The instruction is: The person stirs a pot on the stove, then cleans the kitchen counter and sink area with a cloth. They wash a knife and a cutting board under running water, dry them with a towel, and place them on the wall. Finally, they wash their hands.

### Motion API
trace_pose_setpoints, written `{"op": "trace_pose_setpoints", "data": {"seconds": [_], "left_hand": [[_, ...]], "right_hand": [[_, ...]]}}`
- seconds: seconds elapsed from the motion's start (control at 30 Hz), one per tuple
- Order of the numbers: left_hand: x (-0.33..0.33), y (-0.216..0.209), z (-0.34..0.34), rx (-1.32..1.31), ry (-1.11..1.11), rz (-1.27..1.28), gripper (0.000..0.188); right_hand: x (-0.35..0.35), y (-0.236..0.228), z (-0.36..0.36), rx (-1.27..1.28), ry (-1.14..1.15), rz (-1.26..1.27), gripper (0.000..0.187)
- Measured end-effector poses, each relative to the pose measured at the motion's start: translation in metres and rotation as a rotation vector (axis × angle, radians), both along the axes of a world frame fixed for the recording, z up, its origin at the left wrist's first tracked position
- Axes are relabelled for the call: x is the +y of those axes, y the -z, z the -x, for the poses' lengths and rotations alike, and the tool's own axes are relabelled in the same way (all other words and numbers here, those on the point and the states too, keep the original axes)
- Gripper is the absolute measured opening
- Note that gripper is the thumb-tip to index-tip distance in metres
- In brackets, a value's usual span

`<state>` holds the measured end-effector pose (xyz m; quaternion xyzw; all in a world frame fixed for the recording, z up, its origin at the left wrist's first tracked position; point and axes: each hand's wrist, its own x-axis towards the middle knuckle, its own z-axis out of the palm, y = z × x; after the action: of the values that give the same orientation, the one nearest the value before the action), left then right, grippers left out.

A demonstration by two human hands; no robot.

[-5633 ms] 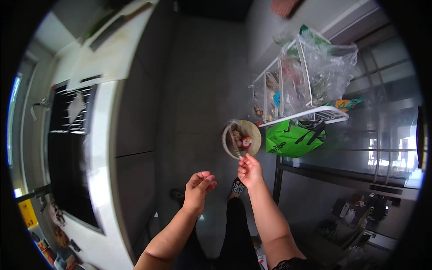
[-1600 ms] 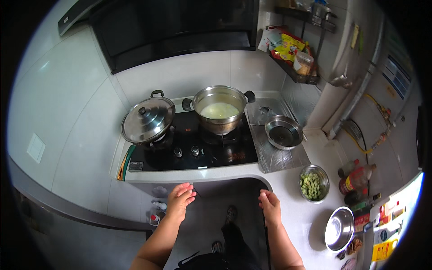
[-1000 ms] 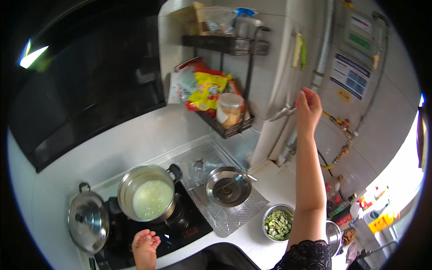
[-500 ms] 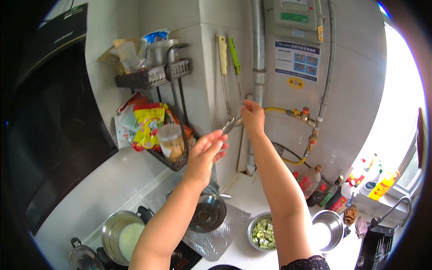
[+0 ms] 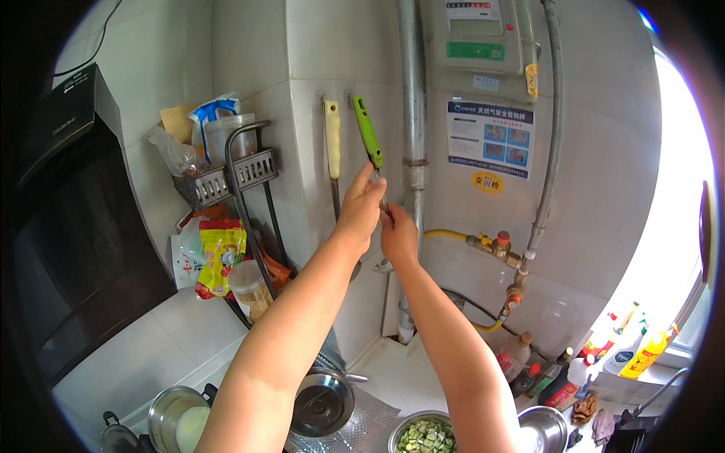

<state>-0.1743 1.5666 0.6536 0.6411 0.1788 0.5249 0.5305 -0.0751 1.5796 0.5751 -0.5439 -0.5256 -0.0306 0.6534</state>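
Observation:
Two long-handled kitchen utensils hang on the tiled wall in front of me. One has a green handle and a thin metal shaft, the other a cream-coloured handle. My left hand is closed at the top of the green-handled utensil's shaft, just under the handle. A little lower, my right hand pinches the same shaft. The lower ends of both utensils are largely hidden behind my hands and left forearm, so their exact kind cannot be told.
On the left, a dark wall rack holds bags and jars. A metal pipe and gas meter are ahead. Below are a pot of whitish liquid, a dark pan, a bowl of sliced vegetables and several bottles.
Both hands have moved up the green-handled utensil from near its lower end. My left hand has closed on the shaft. The view has tilted upward.

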Motion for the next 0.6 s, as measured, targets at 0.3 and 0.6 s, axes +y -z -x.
{"op": "trace_pose_setpoints", "data": {"seconds": [0.3,0.6], "left_hand": [[-0.035,-0.019,0.009,-0.153,0.104,-0.006,0.06],[-0.182,0.055,0.167,-0.189,0.36,0.195,0.06]], "right_hand": [[-0.078,-0.024,0.008,-0.083,0.025,-0.048,0.023],[-0.241,0.046,0.071,-0.422,-0.205,0.06,0.029]]}}
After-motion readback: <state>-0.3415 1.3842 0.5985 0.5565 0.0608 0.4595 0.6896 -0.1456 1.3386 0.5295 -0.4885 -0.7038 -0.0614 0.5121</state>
